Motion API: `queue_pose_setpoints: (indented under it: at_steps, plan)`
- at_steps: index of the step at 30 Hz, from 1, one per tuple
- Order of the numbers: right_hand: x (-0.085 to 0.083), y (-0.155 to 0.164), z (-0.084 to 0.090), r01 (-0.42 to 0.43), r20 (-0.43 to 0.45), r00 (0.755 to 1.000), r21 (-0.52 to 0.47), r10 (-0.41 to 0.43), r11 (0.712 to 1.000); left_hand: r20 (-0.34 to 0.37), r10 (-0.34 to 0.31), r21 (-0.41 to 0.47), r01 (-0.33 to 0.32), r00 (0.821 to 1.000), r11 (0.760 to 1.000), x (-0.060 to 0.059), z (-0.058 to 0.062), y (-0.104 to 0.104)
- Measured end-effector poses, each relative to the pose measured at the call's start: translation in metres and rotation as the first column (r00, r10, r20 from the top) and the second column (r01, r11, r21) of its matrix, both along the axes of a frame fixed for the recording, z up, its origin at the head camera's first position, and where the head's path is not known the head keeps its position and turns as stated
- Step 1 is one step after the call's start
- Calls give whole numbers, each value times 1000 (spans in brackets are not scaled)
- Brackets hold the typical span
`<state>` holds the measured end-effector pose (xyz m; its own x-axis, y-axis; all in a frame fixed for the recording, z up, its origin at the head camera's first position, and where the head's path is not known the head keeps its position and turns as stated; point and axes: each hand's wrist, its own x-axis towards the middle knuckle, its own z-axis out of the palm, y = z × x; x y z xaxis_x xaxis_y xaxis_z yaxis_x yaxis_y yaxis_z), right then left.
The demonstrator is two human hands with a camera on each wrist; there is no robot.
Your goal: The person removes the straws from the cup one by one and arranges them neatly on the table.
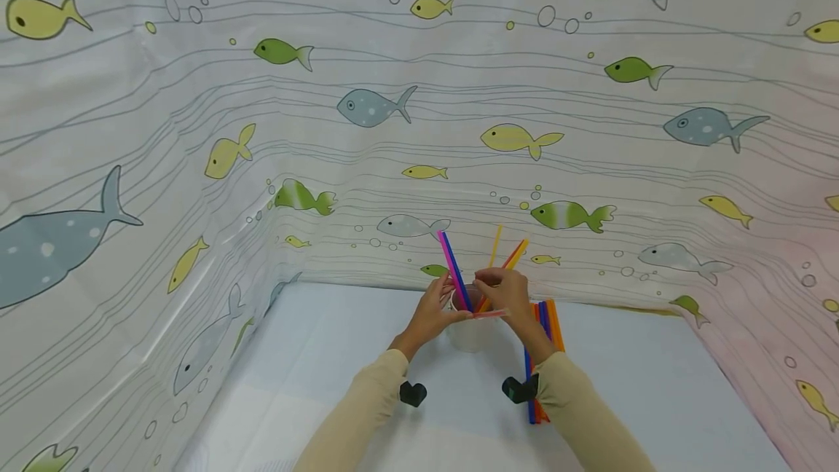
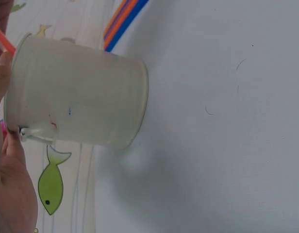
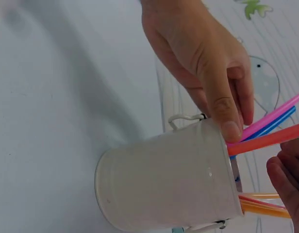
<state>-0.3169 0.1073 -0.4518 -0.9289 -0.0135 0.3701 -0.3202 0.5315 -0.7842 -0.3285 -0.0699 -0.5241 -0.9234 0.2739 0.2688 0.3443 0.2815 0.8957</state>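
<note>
Nearest us, two cream sleeves [image 1: 357, 414] reach forward over one white table [image 1: 314, 355], and we count two black heart-shaped pieces [image 1: 413, 393], one just beside each wrist. Beneath the right forearm lies one bundle of loose straws [image 1: 545, 317], blue and orange, too overlapped for us to count. Farther in, between the two hands, stands one white bucket [image 1: 467, 337], upright on the table, with two wire ears on its sides. The left hand [image 1: 429, 315] grips the bucket at the rim in a narrow hold, its thumb at the edge and touching one coral straw [image 3: 271, 138], which slants out over the rim. From the mouth on the left hand's side we see one pink straw [image 3: 275, 111] and one blue straw [image 3: 273, 124] leaning side by side. The right hand [image 1: 511, 293] bends over the opposite side of the mouth beside at least three yellow, orange and red straws [image 1: 518, 253]; its fingertips are partly hidden, so we cannot fairly tell whether it pinches any of them. Farthest off, we see one pale cloth [image 1: 452, 57] printed with yellow, green and blue-grey fish.
</note>
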Motion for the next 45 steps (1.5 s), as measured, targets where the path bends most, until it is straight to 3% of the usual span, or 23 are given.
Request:
queue_pose_setpoints:
  at_steps: [6, 20, 31, 45]
  plan:
    - [-9, -11, 0, -14, 49, 999, 7, 14, 1000, 5, 2, 8, -2, 1000, 1000, 0, 1, 1]
    - [-24, -18, -19, -16, 45, 999, 77, 13, 997, 1, -11, 16, 11, 1000, 1000, 0, 1, -1]
    - [-30, -20, -33, -24, -34, 999, 95, 27, 995, 2, -11, 6, 11, 1000, 1000, 0, 0, -1]
    - [-31, -25, -33, -26, -30, 999, 39, 27, 999, 8, -14, 29, 13, 1000, 999, -1, 1, -1]
